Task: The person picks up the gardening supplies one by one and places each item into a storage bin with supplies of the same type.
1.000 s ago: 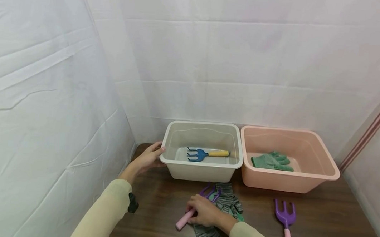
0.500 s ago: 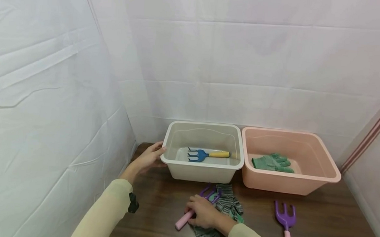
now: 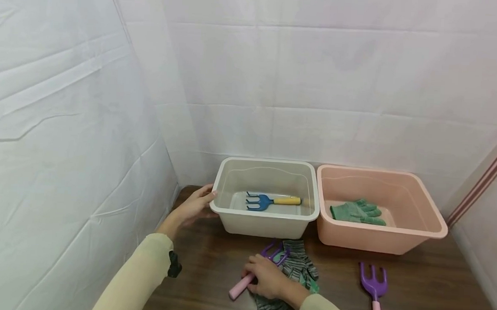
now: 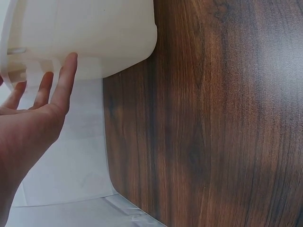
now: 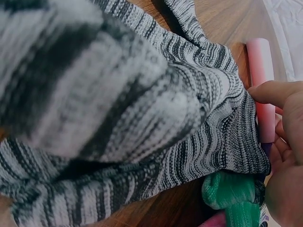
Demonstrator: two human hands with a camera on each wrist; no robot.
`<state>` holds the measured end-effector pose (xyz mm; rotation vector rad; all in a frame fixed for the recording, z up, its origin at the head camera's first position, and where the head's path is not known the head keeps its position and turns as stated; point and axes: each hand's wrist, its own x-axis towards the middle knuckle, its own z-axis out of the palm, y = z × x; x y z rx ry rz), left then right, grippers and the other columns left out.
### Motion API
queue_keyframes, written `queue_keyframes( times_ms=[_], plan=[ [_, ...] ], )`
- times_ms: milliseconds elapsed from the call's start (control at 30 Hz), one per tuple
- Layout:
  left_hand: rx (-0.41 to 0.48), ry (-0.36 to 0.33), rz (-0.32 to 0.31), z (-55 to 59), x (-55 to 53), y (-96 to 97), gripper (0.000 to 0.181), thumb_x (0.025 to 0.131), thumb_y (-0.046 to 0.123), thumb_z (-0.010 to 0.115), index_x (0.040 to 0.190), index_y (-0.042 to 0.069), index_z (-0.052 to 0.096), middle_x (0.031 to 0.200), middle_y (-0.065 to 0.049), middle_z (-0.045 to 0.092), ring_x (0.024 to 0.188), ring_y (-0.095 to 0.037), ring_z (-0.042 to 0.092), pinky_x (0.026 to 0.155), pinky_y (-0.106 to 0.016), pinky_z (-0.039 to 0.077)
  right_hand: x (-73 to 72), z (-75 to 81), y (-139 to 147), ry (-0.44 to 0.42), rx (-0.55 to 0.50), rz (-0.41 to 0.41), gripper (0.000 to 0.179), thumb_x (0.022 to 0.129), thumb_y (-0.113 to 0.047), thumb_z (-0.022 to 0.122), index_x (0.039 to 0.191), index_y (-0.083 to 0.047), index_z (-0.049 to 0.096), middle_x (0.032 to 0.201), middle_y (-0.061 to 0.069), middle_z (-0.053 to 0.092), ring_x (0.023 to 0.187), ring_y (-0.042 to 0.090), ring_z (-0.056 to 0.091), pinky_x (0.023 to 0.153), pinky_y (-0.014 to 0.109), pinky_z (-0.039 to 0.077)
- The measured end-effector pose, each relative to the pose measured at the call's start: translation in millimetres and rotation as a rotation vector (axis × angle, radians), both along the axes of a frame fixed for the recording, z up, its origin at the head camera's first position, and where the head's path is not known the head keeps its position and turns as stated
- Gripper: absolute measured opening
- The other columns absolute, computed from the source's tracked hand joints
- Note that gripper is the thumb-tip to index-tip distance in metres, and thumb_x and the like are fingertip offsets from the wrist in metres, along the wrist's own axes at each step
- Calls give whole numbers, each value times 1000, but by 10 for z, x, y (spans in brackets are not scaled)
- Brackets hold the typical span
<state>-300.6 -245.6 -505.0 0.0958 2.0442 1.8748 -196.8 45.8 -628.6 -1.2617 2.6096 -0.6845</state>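
My right hand (image 3: 265, 276) grips the pink handle (image 3: 240, 286) of a purple-tined hand fork, its thumb and fingers on either side of the handle in the right wrist view. The fork's purple tines (image 3: 281, 257) lie over a pair of grey-and-black striped knit gloves (image 5: 203, 113) with green parts. On the left, my left hand (image 3: 193, 206) rests against the left end of a white plastic bin (image 3: 266, 226), fingers extended along its outer wall in the left wrist view. Inside that bin lies a blue hand fork (image 3: 260, 202) with a yellow handle.
A pink bin (image 3: 375, 240) holding a green glove (image 3: 357, 211) stands against the white bin's right side. Another purple hand fork (image 3: 374, 285) lies on the dark wooden table (image 3: 435, 286) at right. White cloth walls (image 3: 320, 74) enclose the back and sides.
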Motion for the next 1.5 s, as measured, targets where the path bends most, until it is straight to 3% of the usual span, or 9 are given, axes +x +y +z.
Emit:
queue_keyframes(
  times_ms=[167, 500, 867, 1167, 1500],
  plan=[
    [-1, -8, 7, 5, 5, -12, 55, 117, 27, 44, 167, 10, 28, 157, -28, 33, 131, -38, 55, 102, -56, 56, -4, 9, -5, 26, 0, 6, 25, 84, -20, 87, 106, -25, 77, 102, -15, 60, 94, 4, 51, 84, 22, 47],
    [22, -33, 16, -21, 24, -15, 55, 117, 27, 43, 167, 9, 27, 158, -28, 32, 141, -54, 41, 107, -64, 50, 17, -5, -12, -12, -59, 44, 26, 82, -16, 86, 104, -27, 77, 98, -15, 57, 90, 3, 48, 77, 18, 42],
    [50, -31, 13, 3, 2, 14, 56, 117, 27, 44, 167, 9, 26, 159, -27, 32, 144, -55, 39, 106, -63, 51, -34, 138, -15, 212, 48, 99, 25, 85, -20, 86, 107, -28, 77, 100, -12, 62, 95, 8, 58, 80, 26, 51],
    [51, -19, 4, 7, 13, -15, 57, 117, 28, 43, 167, 9, 26, 161, -28, 31, 145, -55, 38, 106, -63, 51, -57, 262, -31, 205, 118, 134, 26, 88, -18, 85, 111, -29, 79, 103, -11, 62, 95, 7, 59, 81, 23, 52],
    [46, -31, 18, 5, 30, -3, 57, 117, 31, 43, 168, 11, 26, 162, -26, 32, 145, -53, 39, 107, -65, 49, -60, 438, -42, 171, 82, 127, 22, 89, -19, 86, 110, -24, 81, 98, -11, 57, 88, 2, 54, 76, 17, 50]
  ],
)
